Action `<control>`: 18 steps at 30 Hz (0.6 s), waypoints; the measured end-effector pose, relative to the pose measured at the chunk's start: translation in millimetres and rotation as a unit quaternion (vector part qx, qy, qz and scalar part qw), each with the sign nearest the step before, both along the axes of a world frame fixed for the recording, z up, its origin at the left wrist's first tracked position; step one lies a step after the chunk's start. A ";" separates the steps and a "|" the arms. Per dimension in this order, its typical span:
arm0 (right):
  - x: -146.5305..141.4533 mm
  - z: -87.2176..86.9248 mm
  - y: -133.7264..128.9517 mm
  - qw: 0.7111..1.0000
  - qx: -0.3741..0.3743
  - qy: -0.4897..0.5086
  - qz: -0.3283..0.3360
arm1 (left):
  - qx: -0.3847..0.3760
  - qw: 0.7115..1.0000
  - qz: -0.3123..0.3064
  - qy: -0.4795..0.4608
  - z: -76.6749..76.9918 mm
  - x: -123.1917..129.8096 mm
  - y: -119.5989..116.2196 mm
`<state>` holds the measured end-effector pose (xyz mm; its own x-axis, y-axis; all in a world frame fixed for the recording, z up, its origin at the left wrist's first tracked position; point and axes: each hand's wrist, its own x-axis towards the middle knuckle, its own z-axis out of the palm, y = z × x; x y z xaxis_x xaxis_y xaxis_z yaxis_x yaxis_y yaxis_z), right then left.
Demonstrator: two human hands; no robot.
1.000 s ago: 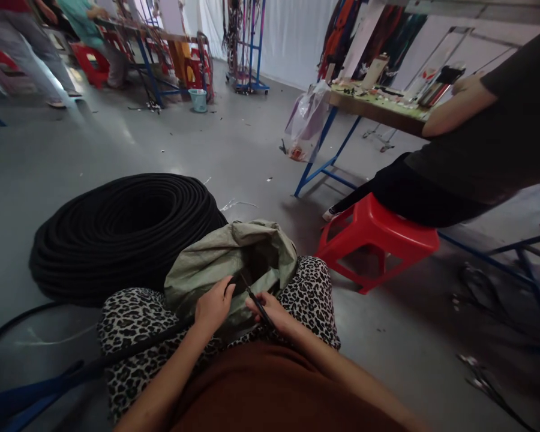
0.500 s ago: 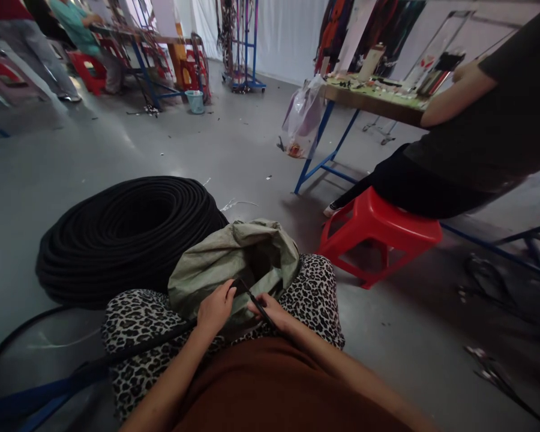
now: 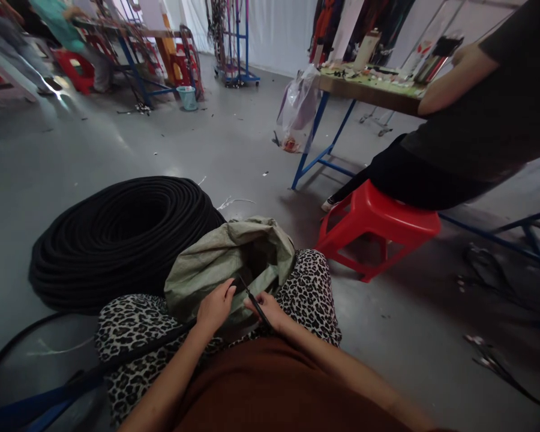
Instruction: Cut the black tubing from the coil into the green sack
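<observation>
My left hand (image 3: 215,307) is closed around a thick black cable (image 3: 155,343), whose end shows just past the fingertips. The cable runs back over my left thigh to the lower left. In my right hand (image 3: 268,311) is a slim black-handled tool (image 3: 258,309) with a thin pointed tip; its exact kind is too small to tell. The tip points at the cable end, and I cannot tell whether they touch. Both hands are over the near edge of an open grey-green woven sack (image 3: 202,255) between my knees. Shadow hides what is inside the sack.
A big coil of black cable (image 3: 85,240) lies on the floor at left. To the right, a person (image 3: 468,114) sits on a red stool (image 3: 382,210) at a worktable (image 3: 373,93) with a plastic bag (image 3: 297,111) hanging from it. A blue metal bar (image 3: 36,408) crosses the lower left.
The view has shifted slightly, so the surroundings sit a little further left and higher. Both hands keep nearly the same pose, still holding the cable and the tool.
</observation>
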<state>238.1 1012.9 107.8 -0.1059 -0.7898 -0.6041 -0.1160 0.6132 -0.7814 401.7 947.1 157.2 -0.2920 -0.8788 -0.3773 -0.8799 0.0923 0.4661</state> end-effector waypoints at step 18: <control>-3.5 -7.8 -16.6 0.989 0.004 0.149 0.027 | 0.006 0.998 -0.065 -0.027 -24.3 -6.5 -28.4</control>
